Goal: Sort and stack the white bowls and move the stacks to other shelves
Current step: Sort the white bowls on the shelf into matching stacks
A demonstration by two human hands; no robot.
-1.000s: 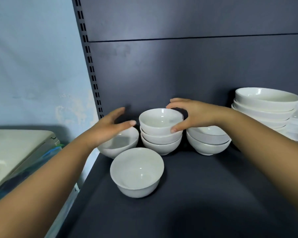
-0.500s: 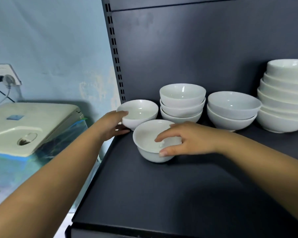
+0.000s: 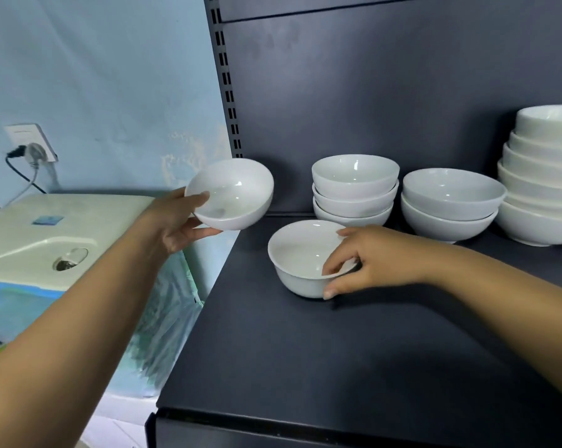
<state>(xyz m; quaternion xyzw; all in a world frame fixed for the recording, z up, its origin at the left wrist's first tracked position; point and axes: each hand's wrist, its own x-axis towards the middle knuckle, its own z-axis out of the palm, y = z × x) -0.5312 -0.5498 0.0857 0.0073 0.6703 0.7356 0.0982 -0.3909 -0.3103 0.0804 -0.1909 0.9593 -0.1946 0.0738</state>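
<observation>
Left hand [image 3: 179, 221] grips a lifted small bowl [image 3: 232, 194] by its rim and underside. Right hand [image 3: 367, 261] pinches the shelf bowl [image 3: 300, 258] rim, steadying it — likely for nesting.

The left hand [image 3: 179, 221] now holds the small white ceramic bowl [image 3: 231, 194] lifted and tilted above the dark shelf edge, where it stood half a second ago; the camera view is closer
</observation>
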